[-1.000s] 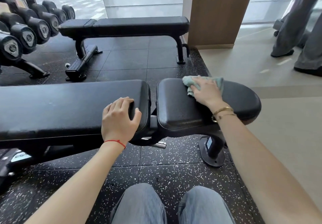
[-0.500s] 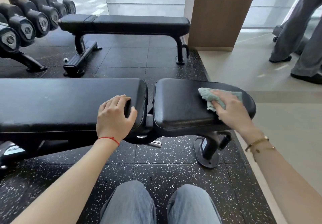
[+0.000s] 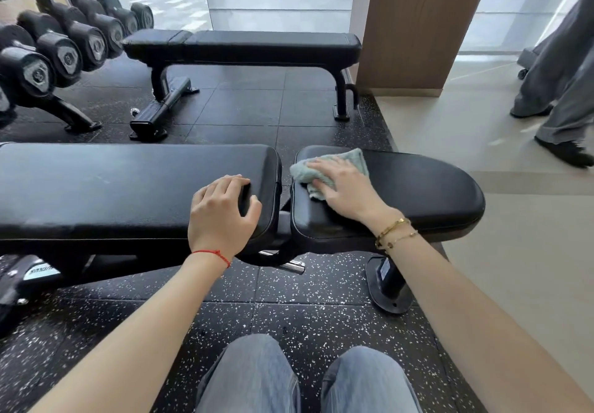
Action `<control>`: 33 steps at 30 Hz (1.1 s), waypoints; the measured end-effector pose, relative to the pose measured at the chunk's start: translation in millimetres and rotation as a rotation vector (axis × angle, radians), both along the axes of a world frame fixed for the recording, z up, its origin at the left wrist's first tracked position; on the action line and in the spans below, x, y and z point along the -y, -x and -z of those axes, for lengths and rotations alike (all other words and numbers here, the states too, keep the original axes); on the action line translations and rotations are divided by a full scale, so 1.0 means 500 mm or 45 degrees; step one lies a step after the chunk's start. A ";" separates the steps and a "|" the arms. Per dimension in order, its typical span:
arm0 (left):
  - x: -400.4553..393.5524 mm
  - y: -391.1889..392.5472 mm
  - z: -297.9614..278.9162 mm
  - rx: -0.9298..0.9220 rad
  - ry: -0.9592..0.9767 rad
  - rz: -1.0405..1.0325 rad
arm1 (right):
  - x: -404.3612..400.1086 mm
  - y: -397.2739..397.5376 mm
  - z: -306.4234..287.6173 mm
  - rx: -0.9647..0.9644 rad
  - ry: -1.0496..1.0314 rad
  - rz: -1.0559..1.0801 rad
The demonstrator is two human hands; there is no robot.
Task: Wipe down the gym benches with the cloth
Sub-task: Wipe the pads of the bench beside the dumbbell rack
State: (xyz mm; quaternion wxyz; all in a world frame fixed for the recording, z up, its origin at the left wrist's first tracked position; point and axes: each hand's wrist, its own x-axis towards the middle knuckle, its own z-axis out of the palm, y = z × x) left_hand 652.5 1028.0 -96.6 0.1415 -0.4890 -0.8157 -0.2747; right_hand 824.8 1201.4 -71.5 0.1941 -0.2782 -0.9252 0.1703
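Observation:
A black padded gym bench stands across in front of me, with a long back pad (image 3: 112, 187) and a shorter seat pad (image 3: 418, 190) to its right. A pale green cloth (image 3: 324, 168) lies on the seat pad's left end. My right hand (image 3: 344, 187) presses flat on the cloth with its fingers spread. My left hand (image 3: 221, 213) rests on the right end of the back pad, fingers loosely bent over the pad. A second black bench (image 3: 257, 44) stands farther back, parallel to the first.
A rack of black dumbbells (image 3: 64, 43) fills the far left. A wooden pillar (image 3: 418, 27) rises behind the second bench. A person's legs (image 3: 559, 84) stand on the tiled floor at the far right. The near bench's foot (image 3: 390, 287) sits on speckled rubber flooring.
My right hand slid the cloth from the seat pad's right part back to its left end. My left hand stayed on the back pad.

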 end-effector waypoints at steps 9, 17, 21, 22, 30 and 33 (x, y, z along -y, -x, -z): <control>-0.004 -0.002 0.002 -0.006 0.004 -0.012 | 0.026 -0.014 -0.001 -0.170 0.031 0.055; -0.003 0.004 0.002 -0.023 0.024 -0.011 | 0.024 0.167 -0.013 0.044 0.096 0.054; -0.001 0.004 0.003 -0.037 0.024 -0.012 | 0.072 0.118 -0.016 -0.032 0.058 -0.167; -0.002 0.005 0.002 -0.037 0.025 -0.008 | 0.082 0.098 -0.017 -0.055 0.034 -0.227; 0.003 0.008 -0.001 -0.027 0.027 0.029 | 0.078 -0.023 0.003 -0.103 -0.038 -0.075; 0.003 0.007 -0.002 -0.021 0.037 0.030 | 0.075 -0.024 0.006 -0.073 -0.053 0.098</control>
